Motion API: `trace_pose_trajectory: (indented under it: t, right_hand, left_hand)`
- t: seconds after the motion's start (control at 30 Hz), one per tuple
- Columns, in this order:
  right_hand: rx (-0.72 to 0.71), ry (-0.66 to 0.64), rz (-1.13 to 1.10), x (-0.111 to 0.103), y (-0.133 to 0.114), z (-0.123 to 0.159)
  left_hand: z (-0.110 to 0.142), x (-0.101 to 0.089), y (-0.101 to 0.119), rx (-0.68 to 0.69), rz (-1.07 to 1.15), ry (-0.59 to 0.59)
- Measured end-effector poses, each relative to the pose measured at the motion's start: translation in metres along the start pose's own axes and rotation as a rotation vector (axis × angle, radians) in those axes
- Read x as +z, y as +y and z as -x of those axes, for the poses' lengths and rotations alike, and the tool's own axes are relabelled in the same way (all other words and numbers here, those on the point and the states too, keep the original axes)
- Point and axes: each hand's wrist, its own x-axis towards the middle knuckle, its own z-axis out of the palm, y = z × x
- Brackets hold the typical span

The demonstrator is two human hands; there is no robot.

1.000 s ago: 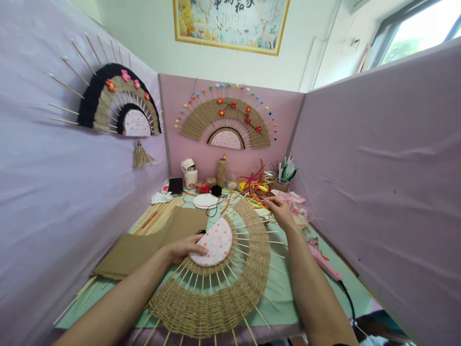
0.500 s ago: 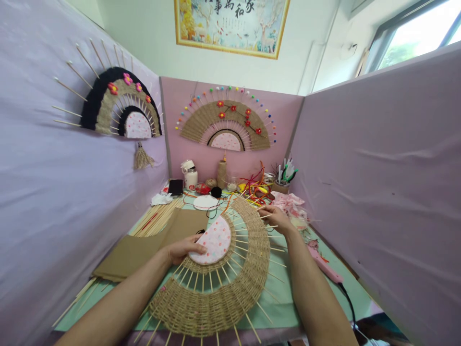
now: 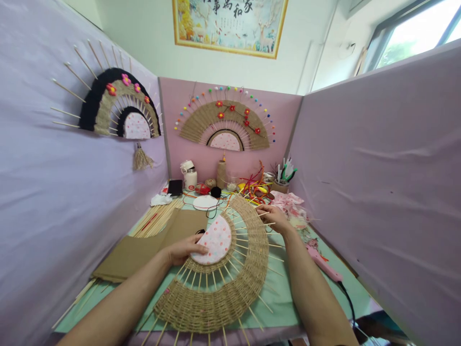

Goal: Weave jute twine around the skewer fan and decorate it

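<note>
A large woven fan [image 3: 216, 307] of tan cord on thin wooden sticks lies tilted in front of me, its straight side facing upper left. At its centre is a half-round patch [image 3: 216, 240] of white fabric with pink dots. My left hand [image 3: 185, 251] grips the fan at this patch, thumb on top and fingers hidden underneath. On the far right rim, my right hand [image 3: 272, 217] has its fingers closed around the stick ends beside the woven band.
Brown cardboard [image 3: 183, 228] and a bundle of sticks [image 3: 154, 221] lie left. A pink glue gun [image 3: 324, 263] with a black cord rests right. Behind are a white disc [image 3: 206, 203], twine cone [image 3: 221, 174], white bottle [image 3: 189, 177] and colourful pipe cleaners [image 3: 257, 185]. Finished fans [image 3: 194, 122] hang on the partitions.
The fan has turned slightly, its lower end shifting right and up a little. Both hands keep their hold in nearly the same places.
</note>
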Motion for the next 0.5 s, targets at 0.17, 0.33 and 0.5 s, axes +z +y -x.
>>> trace_pose_trajectory:
  t: [0.17,0.33,0.5]
  right_hand:
    - [0.071,-0.016,-0.107,0.003,0.006,-0.003]
    - [0.165,-0.050,-0.199,0.003,0.015,-0.006]
    - [0.180,-0.072,-0.262,0.002,0.025,-0.011]
  left_hand:
    - [-0.002,0.013,0.002,0.044,-0.081,0.034]
    - [0.001,0.027,-0.003,0.142,-0.499,0.312]
    - [0.012,0.038,0.007,0.197,-1.116,0.565]
